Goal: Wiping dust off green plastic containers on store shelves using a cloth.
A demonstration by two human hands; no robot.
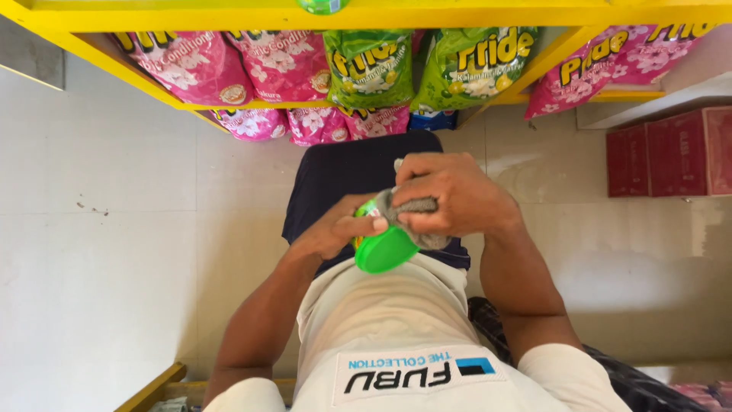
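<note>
View from above of a person standing at a yellow shelf [229, 17]. The left hand [335, 229] grips a green container [383, 249] with a round green cap, held against the belly, just above a white shirt [381, 320]. The right hand [454, 194] is closed around a grey cloth [415, 206], pressing it onto the top of the container. On the shelf ahead sit pink bags [282, 65] and green bags [370, 65] of powder. Red boxes [675, 152] stand at the right on the pale tiled floor [99, 229].
</note>
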